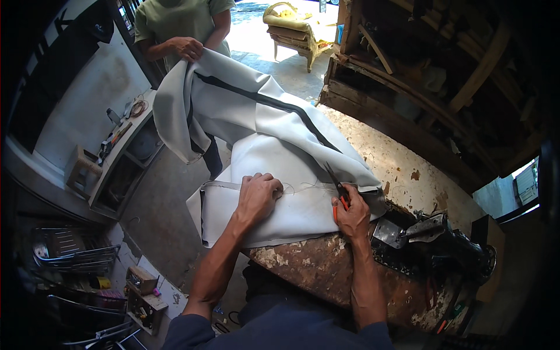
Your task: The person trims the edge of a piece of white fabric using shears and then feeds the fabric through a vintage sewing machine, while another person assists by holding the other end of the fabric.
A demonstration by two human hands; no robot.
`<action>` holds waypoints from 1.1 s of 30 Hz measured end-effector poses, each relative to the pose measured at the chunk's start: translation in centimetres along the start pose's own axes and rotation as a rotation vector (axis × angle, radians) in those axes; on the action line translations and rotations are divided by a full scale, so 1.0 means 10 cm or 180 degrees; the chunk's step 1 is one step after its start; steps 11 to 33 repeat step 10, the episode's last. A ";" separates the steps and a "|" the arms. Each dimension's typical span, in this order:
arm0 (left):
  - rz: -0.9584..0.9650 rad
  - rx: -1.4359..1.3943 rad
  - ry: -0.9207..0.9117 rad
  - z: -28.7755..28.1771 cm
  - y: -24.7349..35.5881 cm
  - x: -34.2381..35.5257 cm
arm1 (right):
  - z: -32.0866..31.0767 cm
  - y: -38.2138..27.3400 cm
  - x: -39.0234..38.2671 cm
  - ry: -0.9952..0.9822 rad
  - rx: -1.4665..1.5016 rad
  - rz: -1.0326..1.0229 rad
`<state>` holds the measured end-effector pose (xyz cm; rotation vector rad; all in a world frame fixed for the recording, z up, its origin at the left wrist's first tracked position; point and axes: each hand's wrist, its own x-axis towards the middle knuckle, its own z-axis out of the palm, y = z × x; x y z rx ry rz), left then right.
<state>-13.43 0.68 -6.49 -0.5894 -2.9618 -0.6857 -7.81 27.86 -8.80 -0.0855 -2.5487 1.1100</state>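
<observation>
A large white sheet of vinyl-like fabric (280,157), with a long dark strip along its upper fold, spreads in front of me and over the worn table edge. My left hand (261,195) is closed on this fabric at a seam, fingers curled and tips partly hidden. Loose threads trail from there toward my right hand (353,216). That hand grips a pair of scissors (335,177) by the orange handles, dark blades pointing up and away over the fabric. Across from me, another person's hand (185,48) holds up the far end of the fabric.
A black sewing machine (446,242) sits on the worn, peeling table (303,262) at right, tools beside it. A wooden frame (402,111) rises behind. Left are a shelf (125,137) with tools and stacked metal chairs (76,251). An armchair (294,38) stands outside.
</observation>
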 end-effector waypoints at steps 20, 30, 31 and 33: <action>-0.0197 -0.2098 -0.0422 -0.20 -0.38 -0.09 | 0.00 0.01 0.01 -0.0105 0.0002 0.0012; -0.0197 -0.2098 -0.0422 -0.20 -0.38 -0.09 | 0.00 0.01 0.01 -0.0105 0.0002 0.0012; -0.0197 -0.2098 -0.0422 -0.20 -0.38 -0.09 | 0.00 0.01 0.01 -0.0105 0.0002 0.0012; -0.0197 -0.2098 -0.0422 -0.20 -0.38 -0.09 | 0.00 0.01 0.01 -0.0105 0.0002 0.0012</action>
